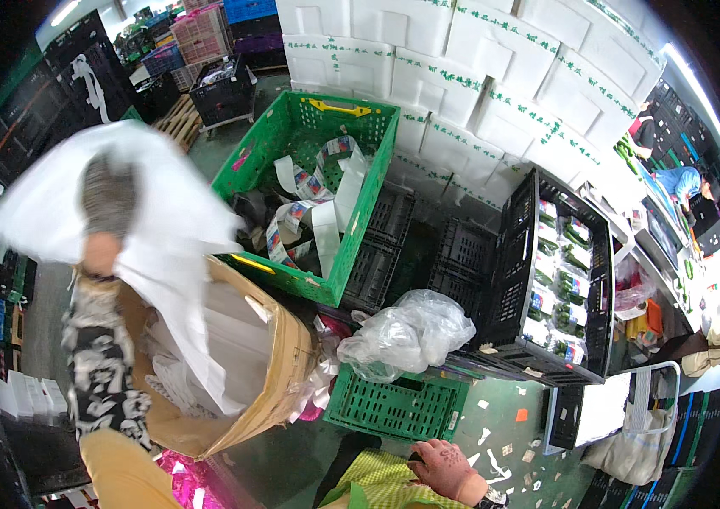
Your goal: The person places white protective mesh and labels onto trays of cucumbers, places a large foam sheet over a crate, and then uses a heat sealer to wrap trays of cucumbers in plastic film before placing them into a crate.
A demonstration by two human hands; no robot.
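Note:
My left hand (109,197), in a grey knit glove and blurred by motion, is on a large white sheet (163,184) of thin material. The sheet spreads above a cardboard box (290,356) and hangs partly into it; more white sheets lie inside. My right hand (443,467), in a pinkish glove, rests low by the yellow-green checked cloth at my lap, its fingers bent around a small dark thing that I cannot make out. Beyond the box stands a green plastic crate (360,248) with curled label strips (334,210) in it.
A black crate (598,254) of packed cucumbers (573,254) stands at right, beside a clear plastic bag (408,331). A lower green crate (398,404) sits ahead of me. White foam boxes (430,83) form a wall behind. Scraps litter the floor; people work at far right.

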